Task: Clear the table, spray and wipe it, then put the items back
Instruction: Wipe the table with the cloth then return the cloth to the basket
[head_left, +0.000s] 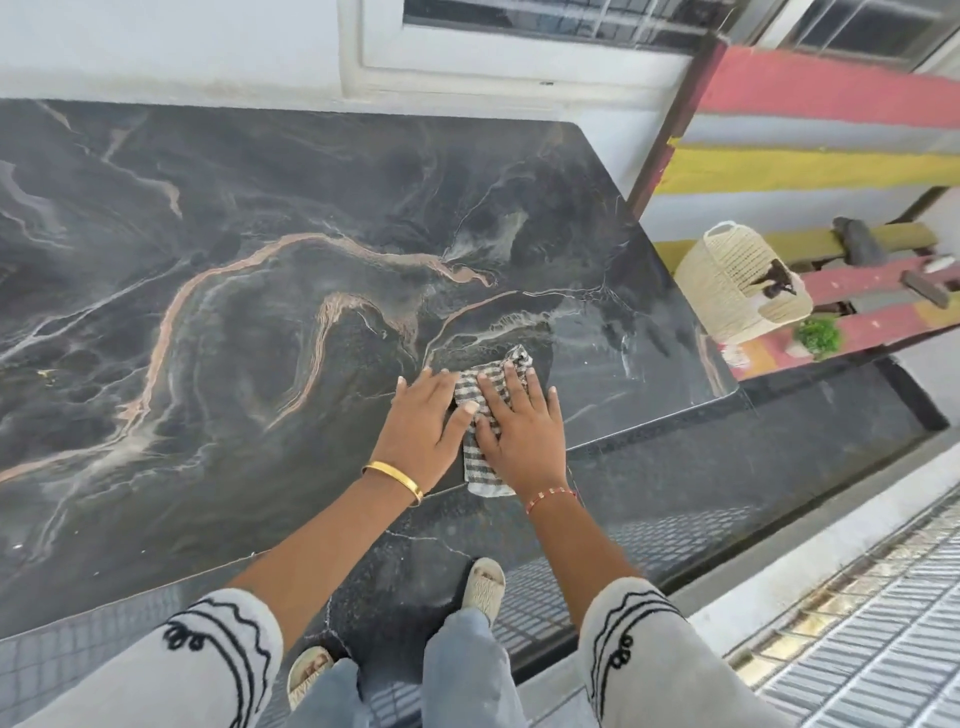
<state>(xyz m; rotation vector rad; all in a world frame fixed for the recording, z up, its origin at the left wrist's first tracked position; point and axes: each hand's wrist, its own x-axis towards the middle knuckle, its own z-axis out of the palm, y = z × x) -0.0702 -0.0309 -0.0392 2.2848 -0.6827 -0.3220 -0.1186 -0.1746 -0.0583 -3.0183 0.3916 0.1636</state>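
A dark marble table with pale and tan veins fills most of the view. Near its front right corner lies a grey-and-white checked cloth, flat on the top, with one end hanging over the front edge. My left hand lies flat with straight fingers on the cloth's left side. My right hand presses flat on the cloth's right side. Both thumbs meet over the cloth. A wet sheen shows on the tabletop to the right of the hands.
A woven cream basket stands on the floor to the right of the table, beside a small green plant and a red-and-yellow striped bench. A white wall and window frame run behind the table. My feet stand at the front edge.
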